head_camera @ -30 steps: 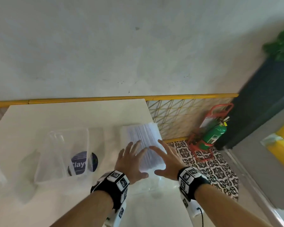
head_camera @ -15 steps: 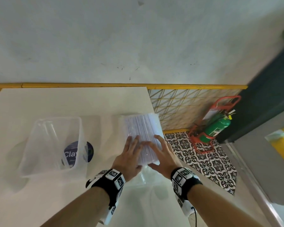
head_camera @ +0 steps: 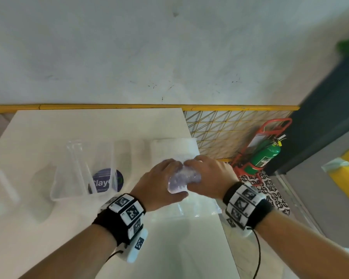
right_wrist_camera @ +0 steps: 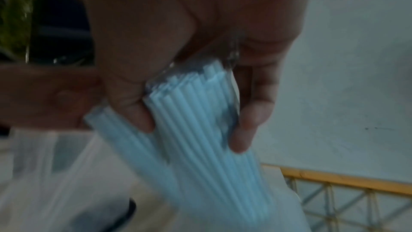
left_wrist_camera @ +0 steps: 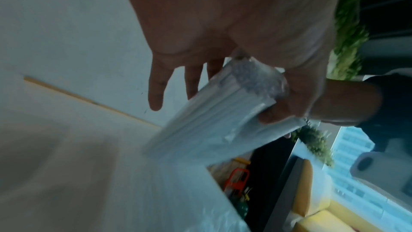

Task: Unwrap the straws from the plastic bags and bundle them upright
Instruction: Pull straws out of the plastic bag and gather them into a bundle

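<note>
A bundle of pale blue-white straws (head_camera: 182,179) is tilted up off the white table (head_camera: 89,125), its near end facing me. My left hand (head_camera: 161,184) grips it from the left and my right hand (head_camera: 207,178) from the right, fingers curled round it. In the right wrist view the straws (right_wrist_camera: 196,121) sit between thumb and fingers, with clear film at their top end. In the left wrist view the straws (left_wrist_camera: 218,114) look wrapped in glossy film. Their far end runs down to a whitish plastic bag (head_camera: 173,148) lying flat on the table.
A clear plastic container (head_camera: 83,170) stands left of my hands, with a round blue label (head_camera: 107,180) showing through it. Crumpled clear plastic (head_camera: 197,206) lies under my wrists near the table's right edge. Beyond that edge are a yellow grid fence (head_camera: 230,125) and a green fire extinguisher (head_camera: 266,156).
Both hands lay flat with spread fingers on the straw pack on the table. Now they have closed round the straws and lifted the near end up toward me.
</note>
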A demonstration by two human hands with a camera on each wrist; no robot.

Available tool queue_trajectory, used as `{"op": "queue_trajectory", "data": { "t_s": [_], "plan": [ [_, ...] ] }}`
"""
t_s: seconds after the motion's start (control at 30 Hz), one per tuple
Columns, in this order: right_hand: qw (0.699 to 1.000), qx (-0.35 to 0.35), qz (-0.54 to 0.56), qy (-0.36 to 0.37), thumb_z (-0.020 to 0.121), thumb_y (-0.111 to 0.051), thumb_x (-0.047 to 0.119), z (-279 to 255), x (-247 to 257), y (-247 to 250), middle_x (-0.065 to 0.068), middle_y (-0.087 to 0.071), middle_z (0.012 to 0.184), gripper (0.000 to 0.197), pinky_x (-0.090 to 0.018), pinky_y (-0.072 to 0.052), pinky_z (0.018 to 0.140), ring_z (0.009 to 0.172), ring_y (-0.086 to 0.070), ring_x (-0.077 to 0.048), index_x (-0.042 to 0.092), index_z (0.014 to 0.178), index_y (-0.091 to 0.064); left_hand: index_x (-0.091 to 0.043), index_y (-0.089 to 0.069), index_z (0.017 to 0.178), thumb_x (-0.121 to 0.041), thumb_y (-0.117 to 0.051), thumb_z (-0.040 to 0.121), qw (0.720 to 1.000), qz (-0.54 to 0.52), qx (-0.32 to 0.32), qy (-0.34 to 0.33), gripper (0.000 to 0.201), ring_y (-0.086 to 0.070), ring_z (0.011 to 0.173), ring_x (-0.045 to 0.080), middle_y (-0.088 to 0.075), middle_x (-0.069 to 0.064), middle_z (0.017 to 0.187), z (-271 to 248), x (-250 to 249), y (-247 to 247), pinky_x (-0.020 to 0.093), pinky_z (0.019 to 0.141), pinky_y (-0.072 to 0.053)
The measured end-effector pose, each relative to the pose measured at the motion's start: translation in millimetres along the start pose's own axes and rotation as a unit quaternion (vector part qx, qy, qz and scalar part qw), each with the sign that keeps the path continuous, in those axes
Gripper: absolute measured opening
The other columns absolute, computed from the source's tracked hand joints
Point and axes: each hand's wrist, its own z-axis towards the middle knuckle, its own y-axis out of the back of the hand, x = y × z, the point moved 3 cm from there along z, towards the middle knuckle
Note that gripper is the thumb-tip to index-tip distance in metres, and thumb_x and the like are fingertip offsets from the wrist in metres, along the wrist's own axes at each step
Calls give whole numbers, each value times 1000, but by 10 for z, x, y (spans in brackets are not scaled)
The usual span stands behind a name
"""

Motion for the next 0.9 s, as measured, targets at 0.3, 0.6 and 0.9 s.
{"op": "queue_trajectory", "data": {
  "t_s": [0.3, 0.6, 0.9],
  "plan": [
    [981, 179, 69, 21, 65, -61, 59, -134, 701, 623, 3, -69, 74, 33, -36, -60, 69, 65, -68, -12, 36, 88, -54, -23, -59, 122, -21, -85, 70, 980, -195, -25, -13, 58, -66, 99, 3, -69, -9, 112, -574, -252, 690, 28, 89, -54],
    [967, 20, 153, 205, 77, -75, 47, -537, 1495, 438, 24, -57, 116, 53, -10, -43, 89, 105, -54, 3, 37, 126, -56, -27, -66, 109, -16, -85, 70, 969, -226, -74, 69, 44, -68, 89, -1, -73, -13, 95, -1606, 157, 1116, 19, 82, -54],
    [892, 44, 446, 58, 97, -58, 11, -439, 2040, 185, -10, -75, 81, 18, -22, -51, 62, 63, -66, -16, 24, 87, -51, -43, -47, 126, -29, -89, 64, 969, -231, -11, 88, 77, -67, 100, 6, -68, -10, 113, -2263, 518, 1304, 30, 93, -54]
  ]
}}
